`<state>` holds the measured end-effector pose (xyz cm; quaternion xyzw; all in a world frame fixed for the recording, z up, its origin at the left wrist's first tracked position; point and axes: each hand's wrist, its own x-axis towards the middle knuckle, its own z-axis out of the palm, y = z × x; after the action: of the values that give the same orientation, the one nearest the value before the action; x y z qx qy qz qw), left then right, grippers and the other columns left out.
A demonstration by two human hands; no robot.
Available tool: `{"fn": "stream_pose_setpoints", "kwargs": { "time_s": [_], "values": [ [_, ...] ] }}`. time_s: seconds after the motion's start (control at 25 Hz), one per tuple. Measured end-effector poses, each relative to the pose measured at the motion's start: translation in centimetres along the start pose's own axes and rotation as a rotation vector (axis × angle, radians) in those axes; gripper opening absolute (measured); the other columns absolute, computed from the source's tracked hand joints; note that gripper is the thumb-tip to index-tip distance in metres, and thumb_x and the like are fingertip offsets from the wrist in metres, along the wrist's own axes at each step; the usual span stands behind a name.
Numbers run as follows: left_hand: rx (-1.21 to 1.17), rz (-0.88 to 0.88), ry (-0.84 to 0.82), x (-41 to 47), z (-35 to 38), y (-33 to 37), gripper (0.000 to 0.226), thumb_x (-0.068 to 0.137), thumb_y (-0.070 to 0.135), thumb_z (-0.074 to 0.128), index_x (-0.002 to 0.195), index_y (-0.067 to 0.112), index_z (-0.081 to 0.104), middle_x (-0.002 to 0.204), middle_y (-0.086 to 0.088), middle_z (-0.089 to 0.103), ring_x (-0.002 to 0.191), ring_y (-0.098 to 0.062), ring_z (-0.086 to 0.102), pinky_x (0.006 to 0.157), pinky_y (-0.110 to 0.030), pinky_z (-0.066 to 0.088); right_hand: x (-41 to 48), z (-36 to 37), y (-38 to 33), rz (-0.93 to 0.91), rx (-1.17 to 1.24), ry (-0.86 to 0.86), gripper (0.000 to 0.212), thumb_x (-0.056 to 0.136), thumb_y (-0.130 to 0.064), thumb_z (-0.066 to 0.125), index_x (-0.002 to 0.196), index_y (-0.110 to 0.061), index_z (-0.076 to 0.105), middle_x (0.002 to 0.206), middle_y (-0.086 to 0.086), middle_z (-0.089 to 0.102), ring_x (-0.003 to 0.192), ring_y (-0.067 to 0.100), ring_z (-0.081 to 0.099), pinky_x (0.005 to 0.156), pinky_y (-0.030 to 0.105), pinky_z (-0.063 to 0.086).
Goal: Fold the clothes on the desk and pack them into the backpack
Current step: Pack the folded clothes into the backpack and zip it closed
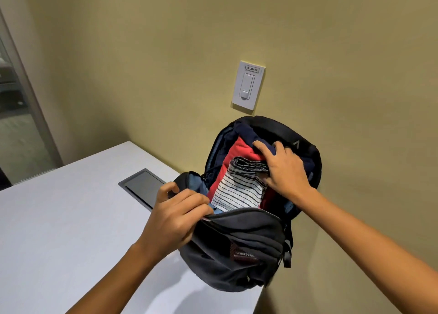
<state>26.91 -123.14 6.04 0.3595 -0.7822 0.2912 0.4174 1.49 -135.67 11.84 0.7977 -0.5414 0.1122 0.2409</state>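
Backpack [241, 249] black, blue lining. Inside: red garment [239, 151], navy garment [245, 129], white top [239, 190] with dark stripes. Desk [71, 218] white; wall [166, 52] olive-yellow.

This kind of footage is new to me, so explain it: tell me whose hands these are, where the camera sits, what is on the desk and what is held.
No machine here: a person works bare-handed, filmed by one wide-angle camera worn on their head, looking down. A dark backpack sits open on the white desk, near a grey cable hatch set into it. Inside sit folded clothes: a striped garment on top, a red garment under it, a navy garment behind. The left hand grips the bag's front rim, holding it open. The right hand lies on the clothes; whether it grips or only presses them is unclear.
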Motion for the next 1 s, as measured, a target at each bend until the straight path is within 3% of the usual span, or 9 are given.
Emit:
{"fn": "stream_pose_setpoints", "kwargs": {
  "time_s": [0.24,0.32,0.48,0.56,0.76,1.0],
  "values": [
    [-0.053,-0.046,-0.022,1.7,1.0,-0.3,0.018,0.081,0.003,0.068,0.085,0.020,0.069,0.096,0.008,0.059,0.088,-0.014,0.057,0.093,-0.034,0.022,-2.3,1.4,0.6,-0.083,-0.108,0.004,0.106,0.058,-0.033,0.084,0.146,-0.026,0.026,0.120,0.022,0.049,0.086,0.038,0.053,0.064,0.042,0.045],
    [-0.075,-0.043,-0.032,2.3,1.2,0.0,0.018,0.082,0.003,0.067,0.086,0.020,0.068,0.096,0.008,0.059,0.087,-0.014,0.057,0.093,-0.034,0.022,-2.1,1.4,1.3,-0.052,-0.075,-0.005,0.110,0.057,-0.042,0.084,0.147,-0.027,0.024,0.128,0.023,0.046,0.090,0.038,0.054,0.069,0.043,0.047],
    [-0.092,-0.040,-0.063,3.2,1.4,0.1,0.014,0.085,0.007,0.067,0.088,0.020,0.068,0.094,0.006,0.062,0.085,-0.015,0.058,0.090,-0.034,0.023,-1.4,0.3,1.0,-0.037,0.106,0.010,0.100,0.062,-0.067,0.061,0.148,-0.030,0.023,0.133,0.017,0.044,0.097,0.036,0.056,0.077,0.043,0.046],
    [-0.096,-0.041,-0.072,3.7,1.5,0.1,0.014,0.087,0.007,0.064,0.087,0.020,0.068,0.093,0.006,0.062,0.084,-0.015,0.058,0.088,-0.035,0.024,-0.7,-0.3,0.4,-0.029,0.142,0.009,0.105,0.063,-0.066,0.064,0.150,-0.029,0.019,0.136,0.015,0.043,0.100,0.035,0.057,0.077,0.042,0.045],
    [-0.100,-0.028,-0.065,5.2,2.1,0.2,0.015,0.090,0.011,0.058,0.085,0.020,0.069,0.093,0.005,0.063,0.083,-0.013,0.055,0.086,-0.034,0.023,1.5,-0.3,-1.2,-0.033,0.112,-0.062,0.117,0.071,-0.057,0.070,0.154,-0.031,-0.009,0.142,0.010,0.038,0.097,0.033,0.058,0.070,0.040,0.046],
    [-0.117,0.009,-0.033,4.5,2.2,0.8,0.022,0.097,0.015,0.053,0.082,0.021,0.069,0.091,0.003,0.065,0.081,-0.014,0.058,0.085,-0.035,0.024,-0.8,0.8,-2.3,-0.233,-0.027,0.008,0.116,0.068,-0.050,0.076,0.154,-0.033,0.000,0.135,0.010,0.045,0.077,0.031,0.055,0.054,0.035,0.041]
  ]
}}
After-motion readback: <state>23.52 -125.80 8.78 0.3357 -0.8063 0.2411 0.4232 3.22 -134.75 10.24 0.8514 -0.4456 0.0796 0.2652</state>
